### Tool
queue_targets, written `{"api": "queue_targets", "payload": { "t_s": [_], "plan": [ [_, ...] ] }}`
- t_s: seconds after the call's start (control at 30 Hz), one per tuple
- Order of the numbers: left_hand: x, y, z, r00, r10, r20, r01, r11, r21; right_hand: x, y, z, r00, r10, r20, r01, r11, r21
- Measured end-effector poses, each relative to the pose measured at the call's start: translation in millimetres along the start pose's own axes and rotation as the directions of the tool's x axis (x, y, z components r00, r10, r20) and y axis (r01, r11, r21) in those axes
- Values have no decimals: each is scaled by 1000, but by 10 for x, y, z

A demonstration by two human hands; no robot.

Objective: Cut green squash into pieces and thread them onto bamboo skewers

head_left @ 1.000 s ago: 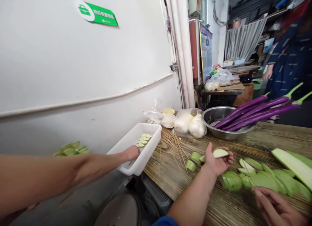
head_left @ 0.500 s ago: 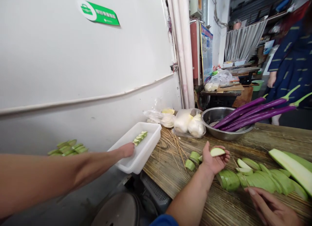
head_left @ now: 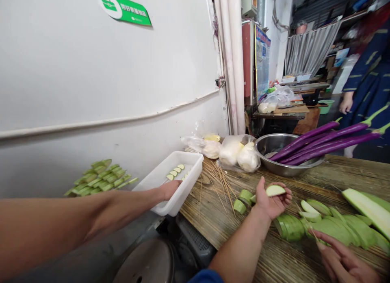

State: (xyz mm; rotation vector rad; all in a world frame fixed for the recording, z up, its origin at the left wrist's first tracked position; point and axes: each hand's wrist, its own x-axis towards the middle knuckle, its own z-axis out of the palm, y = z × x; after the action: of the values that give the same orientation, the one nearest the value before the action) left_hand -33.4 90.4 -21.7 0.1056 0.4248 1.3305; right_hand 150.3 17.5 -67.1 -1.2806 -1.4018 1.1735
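My left hand [head_left: 273,198] is palm up over the table, with a pale half-round vegetable slice [head_left: 275,190] lying across its curled fingers. At the lower right, my right hand [head_left: 344,254] pinches a thin bamboo skewer [head_left: 315,235] that points up and left. Just beyond that hand runs a row of green-skinned vegetable slices [head_left: 329,230], with loose half-round slices [head_left: 310,212] behind it. Short green chunks [head_left: 240,203] sit left of my left wrist. Another person's hand [head_left: 171,189] reaches into a white plastic tray [head_left: 195,178], its fingers partly hidden; slices [head_left: 176,172] lie in a line there.
Bamboo skewers [head_left: 224,183] lie scattered by the tray. Bagged white food [head_left: 240,153] and a steel bowl [head_left: 289,168] with long purple eggplants [head_left: 319,146] stand at the back. Halved vegetables [head_left: 368,210] lie right; stacked green pieces [head_left: 100,179] are at left. Someone [head_left: 365,79] stands behind.
The other person's hand has shifted right inside the tray, and more slices show beside it. The view has shifted slightly. My hands keep nearly the same pose, the skewer now showing more plainly.
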Motion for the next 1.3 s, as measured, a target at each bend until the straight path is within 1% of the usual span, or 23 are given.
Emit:
{"api": "queue_targets", "payload": {
  "t_s": [0.03,0.1,0.17,0.23,0.3,0.33,0.4,0.47,0.57,0.67,0.8,0.9,1.0,1.1,1.2,1.3],
  "plan": [
    [-7,2,11,1000,-2,-2,2,1000,1,-10,-12,5,999,25,29,-26,999,34],
    [-36,-2,44,1000,14,-11,-14,1000,12,-40,-62,18,999,40,37,-43,996,80],
    [-82,-17,83,999,37,-24,-36,999,36,-76,-141,34,998,10,66,-15,998,67],
    [-130,-34,101,1000,16,-19,-15,998,56,-104,-216,55,994,-14,108,10,999,38],
    [-154,-43,85,1000,-6,-1,6,998,69,-106,-253,83,993,-42,108,35,997,64],
    [-149,-44,65,1000,-10,-14,11,996,83,-94,-253,99,993,-58,99,49,995,92],
    [-114,-42,18,1000,4,-14,-3,994,112,-47,-230,126,994,-80,76,67,985,157],
    [-74,-42,-19,1000,-1,0,1,991,131,5,-204,144,994,-83,73,66,975,213],
    [-69,-47,-32,1000,-22,21,19,990,143,22,-210,149,993,-81,91,58,970,236],
    [-95,-32,-8,999,-24,31,20,991,129,-12,-260,117,991,-59,119,33,978,208],
    [-86,25,21,997,48,61,-54,993,106,-21,-330,67,985,-50,166,29,992,124],
    [-87,39,35,994,50,96,-61,992,106,-41,-390,90,976,-35,215,15,995,94],
    [-108,28,56,992,50,115,-63,991,118,-76,-489,173,971,-7,239,-6,999,54],
    [-120,24,73,992,68,109,-78,992,94,-69,-596,289,979,-33,203,27,999,34],
    [-119,30,81,996,42,73,-45,998,41,-27,-639,413,982,-89,164,84,996,39],
    [-122,31,86,1000,-19,9,19,1000,-20,2,-593,511,980,-110,166,103,993,49]
  ]
}}
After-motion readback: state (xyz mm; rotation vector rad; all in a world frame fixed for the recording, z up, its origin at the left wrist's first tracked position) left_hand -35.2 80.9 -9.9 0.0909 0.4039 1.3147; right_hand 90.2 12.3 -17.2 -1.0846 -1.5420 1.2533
